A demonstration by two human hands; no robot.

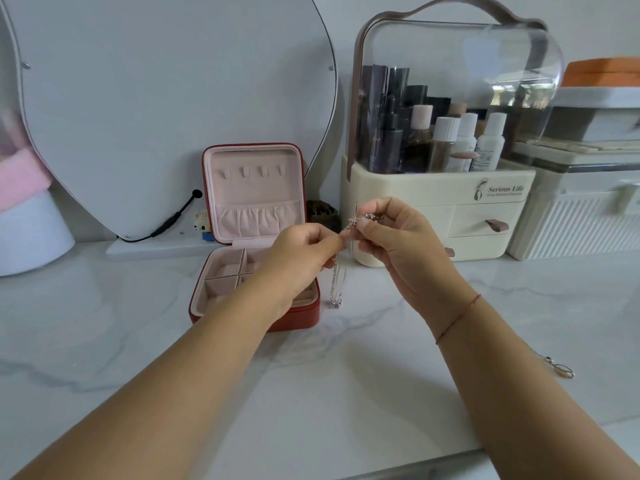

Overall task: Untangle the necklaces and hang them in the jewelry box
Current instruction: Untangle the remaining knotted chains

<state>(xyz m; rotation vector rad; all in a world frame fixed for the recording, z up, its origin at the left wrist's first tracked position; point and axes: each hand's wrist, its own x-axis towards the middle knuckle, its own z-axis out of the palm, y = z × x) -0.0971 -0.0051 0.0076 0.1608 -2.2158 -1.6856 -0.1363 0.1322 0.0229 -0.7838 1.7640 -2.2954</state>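
Left hand: the left hand (304, 258) is raised above the marble top, thumb and forefinger pinched on a silvery chain necklace (337, 271), the other fingers curled in
Right hand: the right hand (398, 244) is just beside the left one, its fingertips (367, 226) gripping the bunched, knotted part of the same chain at the top; a thin red thread bracelet (457, 318) circles its wrist
Tangled chain: the knot sits between the two hands, in front of the cream organiser; a doubled length hangs straight down from the pinch, and its small pendant end (335, 303) is at or just above the countertop, just to the right of the jewellery box; whether one chain or more is in the knot cannot be told
Jewellery box: a small square red case with pale pink lining (254, 237) stands open on the counter, partly behind the left forearm; its lid is upright, with a row of four little hooks (252, 172) bare and a gathered pocket below them; the base is split into compartments
Second necklace: another thin chain with an oval loop pendant (562, 370) lies flat on the counter, far right, well apart from the hands
Counter: white marble-patterned top with grey veins (329, 393)
Behind: a cream cosmetics organiser with clear domed lid and brown handle (440, 209) holding bottles, and a large irregular frameless mirror (166, 109) leaning at the wall to the left of the box
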